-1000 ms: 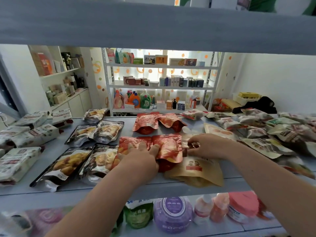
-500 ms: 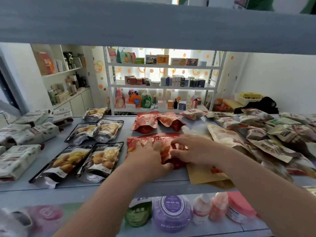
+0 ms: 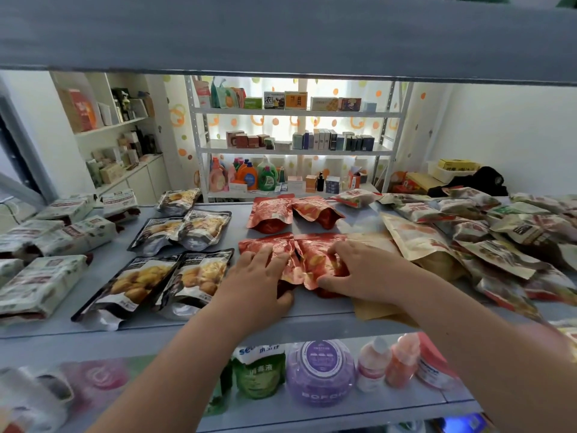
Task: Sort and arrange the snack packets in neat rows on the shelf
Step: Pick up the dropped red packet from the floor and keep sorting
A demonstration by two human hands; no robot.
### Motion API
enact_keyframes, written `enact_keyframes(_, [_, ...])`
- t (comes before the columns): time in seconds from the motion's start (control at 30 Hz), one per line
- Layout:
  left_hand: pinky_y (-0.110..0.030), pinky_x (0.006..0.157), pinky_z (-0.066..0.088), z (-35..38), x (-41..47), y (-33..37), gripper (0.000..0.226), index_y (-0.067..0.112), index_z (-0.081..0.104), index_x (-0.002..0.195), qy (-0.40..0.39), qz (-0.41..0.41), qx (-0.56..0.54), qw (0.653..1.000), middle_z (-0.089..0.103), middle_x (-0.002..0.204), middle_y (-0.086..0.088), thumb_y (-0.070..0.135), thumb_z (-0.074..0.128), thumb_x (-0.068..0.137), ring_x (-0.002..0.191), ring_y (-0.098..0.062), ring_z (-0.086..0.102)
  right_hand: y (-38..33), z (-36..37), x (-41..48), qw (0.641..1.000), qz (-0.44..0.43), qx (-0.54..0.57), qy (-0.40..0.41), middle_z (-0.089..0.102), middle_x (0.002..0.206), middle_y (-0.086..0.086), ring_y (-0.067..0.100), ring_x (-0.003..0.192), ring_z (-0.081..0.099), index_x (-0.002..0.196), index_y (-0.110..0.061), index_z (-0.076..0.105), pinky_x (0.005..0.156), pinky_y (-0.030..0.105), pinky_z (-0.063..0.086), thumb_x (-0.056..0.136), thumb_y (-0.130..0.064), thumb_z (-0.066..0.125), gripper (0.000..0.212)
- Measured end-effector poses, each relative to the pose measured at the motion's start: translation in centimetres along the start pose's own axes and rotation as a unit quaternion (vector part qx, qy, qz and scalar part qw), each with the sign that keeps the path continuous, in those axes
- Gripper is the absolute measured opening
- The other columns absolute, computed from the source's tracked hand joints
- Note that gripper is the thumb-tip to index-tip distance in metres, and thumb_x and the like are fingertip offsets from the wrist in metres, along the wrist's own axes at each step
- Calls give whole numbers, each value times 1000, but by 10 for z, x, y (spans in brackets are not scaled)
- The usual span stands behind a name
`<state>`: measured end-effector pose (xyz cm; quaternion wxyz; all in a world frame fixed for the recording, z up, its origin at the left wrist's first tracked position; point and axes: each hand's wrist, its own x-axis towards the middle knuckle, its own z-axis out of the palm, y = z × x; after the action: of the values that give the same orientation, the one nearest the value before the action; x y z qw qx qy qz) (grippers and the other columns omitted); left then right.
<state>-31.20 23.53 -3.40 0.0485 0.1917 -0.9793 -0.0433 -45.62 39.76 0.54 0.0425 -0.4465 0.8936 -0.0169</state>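
Two red foil snack packets lie side by side at the front middle of the grey shelf (image 3: pixel 312 320). My left hand (image 3: pixel 259 282) presses flat on the left red packet (image 3: pixel 265 245), thumb at its near edge. My right hand (image 3: pixel 362 270) has its fingers bent over the right red packet (image 3: pixel 315 257) and pinches its crumpled foil against the thumb. Another red pair (image 3: pixel 281 210) lies behind them. A tan kraft packet (image 3: pixel 374 310) sticks out from under my right wrist.
Black packets (image 3: pixel 150 276) lie in rows to the left, with white-green packets (image 3: pixel 40 285) beyond them. A loose heap of mixed packets (image 3: pixel 487 239) fills the right side. Bottles and a purple jar (image 3: pixel 318 373) stand on the shelf below. An upper shelf board (image 3: pixel 281 35) hangs overhead.
My right hand left the tan packet and came onto the right red packet. Both hands now sit on the front red pair, which lies closer together.
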Motion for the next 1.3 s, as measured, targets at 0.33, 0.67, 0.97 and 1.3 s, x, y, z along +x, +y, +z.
enact_keyframes(0.33, [-40, 117, 26, 10, -20, 14, 72, 24, 23, 154, 96, -13, -19, 995, 30, 156, -7, 49, 50, 92, 143, -28, 27, -5, 29, -18, 992, -41, -34, 115, 32, 157, 9, 30, 144, 29, 152, -20, 29, 115, 46, 29, 92, -66, 38, 76])
enact_keyframes(0.67, [-48, 109, 39, 68, -156, 59, 63, 24, 43, 147, 125, -74, 5, 989, 50, 146, -9, 46, 44, 89, 135, -32, 44, -21, 127, -117, 917, -290, 129, 243, 54, 140, 9, 26, 138, 42, 137, -11, 56, 113, 42, 35, 86, -25, 58, 52])
enact_keyframes(0.97, [-40, 88, 53, 151, -279, 31, 51, 27, 55, 130, 21, -169, -29, 985, 66, 118, 3, 45, 54, 82, 108, -24, 62, -85, 249, -153, 948, -293, 119, 43, 64, 117, 7, 28, 108, 62, 123, -12, 61, 91, 42, 55, 77, -31, 47, 52])
enact_keyframes(1.3, [-36, 108, 37, 243, -354, -60, 61, 30, 29, 152, -68, -158, -78, 982, 44, 148, 6, 49, 43, 96, 135, -19, 39, -190, 330, -165, 962, -243, 79, -99, 49, 141, -5, 16, 129, 44, 141, -24, 47, 103, 31, 42, 92, -36, 49, 51])
